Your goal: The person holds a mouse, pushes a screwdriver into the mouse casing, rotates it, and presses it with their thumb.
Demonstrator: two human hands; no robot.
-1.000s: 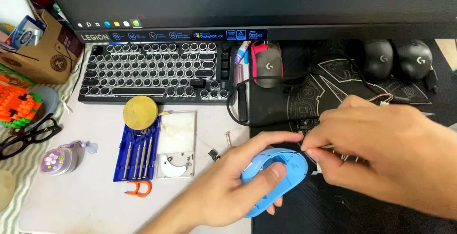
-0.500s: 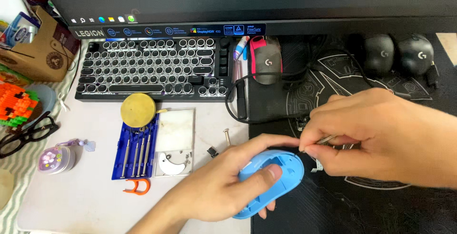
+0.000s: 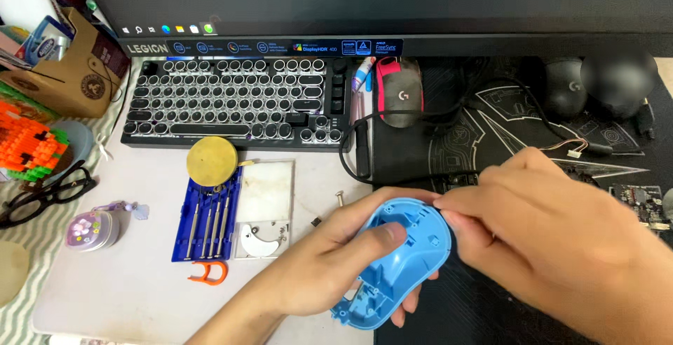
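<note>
Desk unchanged, blue mouse shell (image 3: 403,264) now tilted open-side up, hands (image 3: 329,268) closer

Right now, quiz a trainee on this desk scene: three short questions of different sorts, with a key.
1. True or false: the left hand holds the blue mouse shell.
2. Which lies just left of the white tray? A) blue screwdriver set B) black glasses C) keyboard
3. Fill in: the right hand touches the shell's ___ end.

Key: 1 true; 2 A; 3 upper right.
</note>
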